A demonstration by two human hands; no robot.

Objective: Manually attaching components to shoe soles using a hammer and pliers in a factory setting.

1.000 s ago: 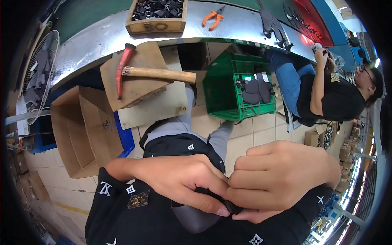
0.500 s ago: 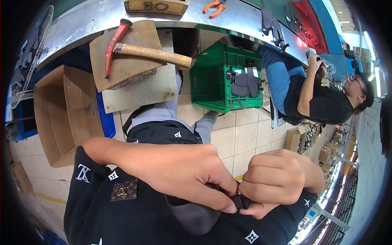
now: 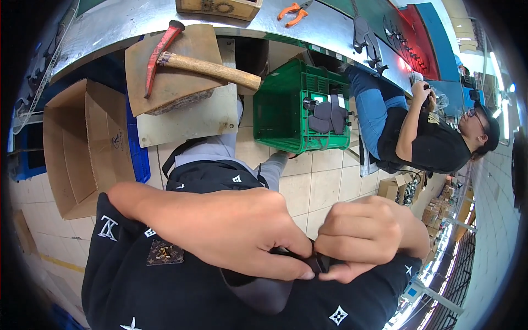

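Close against my black shirt, my left hand (image 3: 258, 234) pinches a dark grey padded piece (image 3: 264, 297) whose curved body hangs below the palm. My right hand (image 3: 363, 236) is curled closed beside it. Its thumb and forefinger grip a small black end piece (image 3: 320, 265) between the two hands. The hands nearly meet there, and the fingers hide most of that end. Whether it is a strap or a buckle cannot be made out.
A red-headed hammer (image 3: 203, 70) lies on a wooden block (image 3: 187, 47) ahead. A cardboard box (image 3: 66, 148) stands left; a green crate (image 3: 278, 104) carries similar grey pads (image 3: 329, 116). Orange-handled pliers (image 3: 294, 15) lie on the metal bench (image 3: 324, 27). A co-worker (image 3: 434, 143) sits at right.
Both hands have shifted slightly left and up in the picture, still gripping the grey piece and its black end. The whole view has moved a little as well.
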